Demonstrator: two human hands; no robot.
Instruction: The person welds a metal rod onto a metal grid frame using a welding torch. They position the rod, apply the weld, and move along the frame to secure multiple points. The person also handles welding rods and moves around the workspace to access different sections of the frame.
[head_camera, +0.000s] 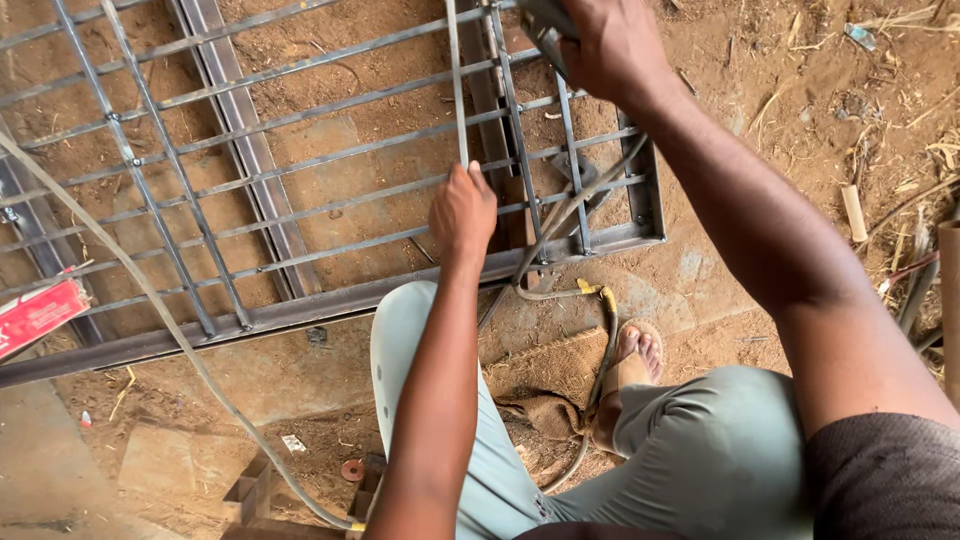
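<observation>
Head view, left hand (462, 212) fingers gripping steel bar (456, 85)

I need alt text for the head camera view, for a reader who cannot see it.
A person crouches over a metal grille lying on dirt ground, the left hand gripping a thin upright bar and the right hand holding a dark tool at the top edge. A cable crosses the grille, and a sandalled foot rests on sacking.
</observation>
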